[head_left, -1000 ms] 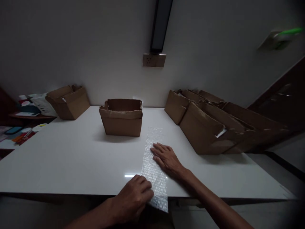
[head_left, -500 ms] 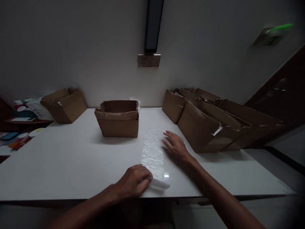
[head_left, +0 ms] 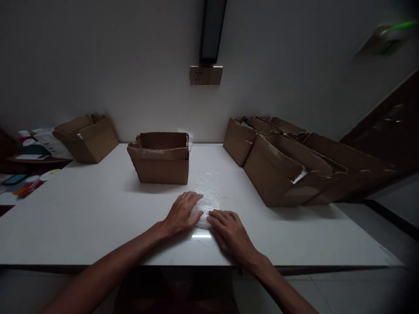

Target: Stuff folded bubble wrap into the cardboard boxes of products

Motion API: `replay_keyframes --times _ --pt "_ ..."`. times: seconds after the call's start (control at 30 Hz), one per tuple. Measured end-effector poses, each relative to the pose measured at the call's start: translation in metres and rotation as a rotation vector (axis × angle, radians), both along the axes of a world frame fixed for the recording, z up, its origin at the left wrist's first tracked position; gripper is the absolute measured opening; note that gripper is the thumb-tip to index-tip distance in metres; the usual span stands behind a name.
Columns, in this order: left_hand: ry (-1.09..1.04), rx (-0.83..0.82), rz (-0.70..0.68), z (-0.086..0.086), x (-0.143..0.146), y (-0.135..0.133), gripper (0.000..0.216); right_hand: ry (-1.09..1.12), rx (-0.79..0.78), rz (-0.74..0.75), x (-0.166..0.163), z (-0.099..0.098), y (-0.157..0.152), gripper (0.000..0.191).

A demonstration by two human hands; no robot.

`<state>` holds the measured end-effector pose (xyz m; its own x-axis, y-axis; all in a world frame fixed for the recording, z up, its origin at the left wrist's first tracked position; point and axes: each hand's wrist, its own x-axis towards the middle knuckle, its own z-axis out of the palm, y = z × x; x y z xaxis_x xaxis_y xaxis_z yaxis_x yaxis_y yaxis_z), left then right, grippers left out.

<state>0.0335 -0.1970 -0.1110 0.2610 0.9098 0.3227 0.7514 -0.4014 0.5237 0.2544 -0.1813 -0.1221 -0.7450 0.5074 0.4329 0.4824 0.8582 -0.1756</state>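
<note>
A strip of clear bubble wrap (head_left: 208, 188) lies on the white table (head_left: 98, 218), its near end rolled or folded up under my hands. My left hand (head_left: 182, 212) rests on that near end from the left, fingers stretched forward and flat. My right hand (head_left: 229, 229) presses on it from the right, fingers spread and pointing left. Just beyond the wrap stands an open cardboard box (head_left: 159, 158).
Another open box (head_left: 87, 138) sits at the back left beside a cluttered side shelf (head_left: 29, 152). Several cardboard boxes (head_left: 281, 168) lean in a row at the right. A wall socket (head_left: 205, 75) is above the table. The room is dim.
The wrap's near end, which hung over the table edge, has been brought up and away from me, shortening the strip. Both hands moved forward and came together on it.
</note>
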Motion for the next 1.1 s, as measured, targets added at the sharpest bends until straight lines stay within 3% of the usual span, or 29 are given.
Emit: replay_keyframes --times 0.13,0.27,0.37,0.5,0.67,0.73,0.83,0.97,1.1 --pt "-0.015 0.002 -0.124 -0.002 -0.009 -0.043 0.045 0.115 -0.123 -0.015 -0.001 -0.002 -0.001 0.027" --pt "-0.120 -0.161 0.015 -0.008 -0.007 -0.058 0.041 0.178 -0.300 -0.040 0.009 0.006 -0.016 0.023" --pt "-0.116 -0.195 0.100 -0.013 -0.004 -0.048 0.044 0.203 -0.113 -0.102 0.014 0.009 -0.023 0.031" --pt "-0.027 -0.045 0.152 -0.016 -0.002 -0.035 0.039 0.052 0.050 -0.041 0.008 0.006 -0.021 0.032" --pt "0.006 0.145 0.019 -0.012 -0.004 -0.055 0.040 0.056 0.030 0.018 -0.008 0.002 -0.012 0.028" --pt "-0.025 0.108 -0.048 -0.008 -0.006 -0.068 0.042 0.080 -0.087 0.054 -0.007 0.004 -0.014 0.028" --pt "-0.121 -0.032 -0.019 -0.004 -0.008 -0.079 0.042 0.104 -0.271 0.062 0.000 0.007 -0.021 0.028" --pt "-0.139 -0.143 0.116 -0.006 -0.009 -0.065 0.043 0.113 -0.114 -0.053 0.005 0.010 -0.027 0.031" --pt "-0.039 -0.060 0.172 -0.009 -0.008 -0.046 0.039 -0.039 -0.006 -0.027 -0.004 0.010 -0.025 0.032"
